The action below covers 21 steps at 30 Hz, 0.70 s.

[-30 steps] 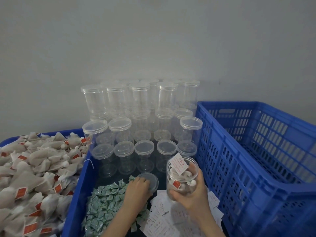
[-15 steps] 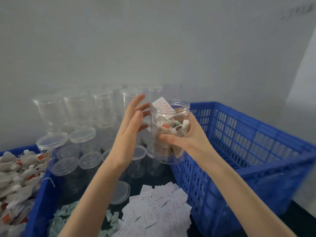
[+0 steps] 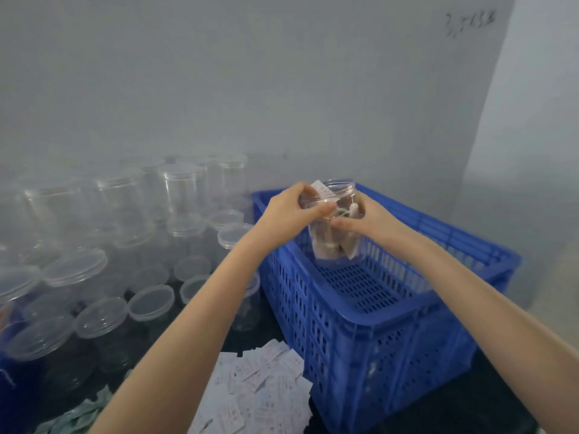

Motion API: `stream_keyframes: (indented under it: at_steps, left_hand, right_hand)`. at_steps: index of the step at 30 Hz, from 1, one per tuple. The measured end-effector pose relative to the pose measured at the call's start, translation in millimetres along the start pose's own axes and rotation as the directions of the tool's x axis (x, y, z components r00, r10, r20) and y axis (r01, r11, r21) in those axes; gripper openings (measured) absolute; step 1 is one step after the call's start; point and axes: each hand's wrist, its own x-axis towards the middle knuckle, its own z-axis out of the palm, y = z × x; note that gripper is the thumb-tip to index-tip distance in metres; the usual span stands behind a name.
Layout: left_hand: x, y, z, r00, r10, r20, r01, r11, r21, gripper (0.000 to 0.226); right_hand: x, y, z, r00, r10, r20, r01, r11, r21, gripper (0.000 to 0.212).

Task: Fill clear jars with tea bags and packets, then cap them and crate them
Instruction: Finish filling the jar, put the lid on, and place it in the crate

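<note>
Handwritten marking (image 3: 470,24) on the wall, upper right of the frame: possibly digits, blurred. Print on the white paper slips (image 3: 260,389), bottom centre: illegible.

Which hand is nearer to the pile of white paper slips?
Left. The left hand grips the filled jar on the side toward the slips; the right hand grips its far side, above the blue crate.
</note>
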Motion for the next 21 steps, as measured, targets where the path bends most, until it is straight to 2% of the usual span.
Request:
stream_keyframes:
  at_steps: [3, 5, 7, 8, 10, 12, 15, 17, 21]
  left_hand:
    - [13, -9, 20, 0.998, 0.049, 0.044, -0.055, 0.987, 0.150, 0.031]
    - [19, -10, 32, 0.990, 0.095, 0.100, -0.118, 0.957, 0.264, 0.030]
    - [24, -15, 43, 0.978, 0.083, 0.193, -0.164, 0.877, 0.451, 0.028]
    - [25, -18, 47, 0.970, 0.044, 0.238, -0.168, 0.831, 0.531, 0.030]
    - [26, -27, 49, 0.949, -0.079, 0.305, -0.135, 0.772, 0.621, 0.034]
    - [24, -34, 47, 0.944, -0.107, 0.313, -0.126, 0.759, 0.639, 0.026]
    - [22, -38, 33, 0.977, -0.032, 0.209, -0.095, 0.819, 0.566, 0.014]
    - [17, -42, 22, 0.993, -0.010, 0.119, -0.053, 0.857, 0.513, 0.014]
    - [5, -62, 6, 0.995, 0.020, -0.097, 0.030, 0.874, 0.485, 0.015]
  right_hand:
    - [16, 19, -22, 0.993, 0.116, 0.005, -0.115, 0.990, -0.083, 0.090]
    - [24, 26, -28, 0.987, 0.151, 0.058, -0.127, 0.948, -0.293, 0.104]
    - [31, 31, -28, 0.967, 0.205, 0.151, -0.092, 0.834, -0.545, 0.099]
    - [34, 33, -27, 0.950, 0.252, 0.186, -0.087, 0.784, -0.615, 0.093]
    - [42, 38, -20, 0.912, 0.337, 0.234, -0.089, 0.720, -0.688, 0.080]
    - [47, 48, -9, 0.857, 0.425, 0.293, -0.059, 0.644, -0.763, 0.081]
    - [52, 67, 14, 0.742, 0.580, 0.337, -0.003, 0.505, -0.863, 0.094]
    - [53, 77, 27, 0.669, 0.659, 0.344, 0.065, 0.409, -0.910, 0.086]
    - [51, 88, 48, 0.574, 0.733, 0.366, 0.164, 0.335, -0.928, 0.089]
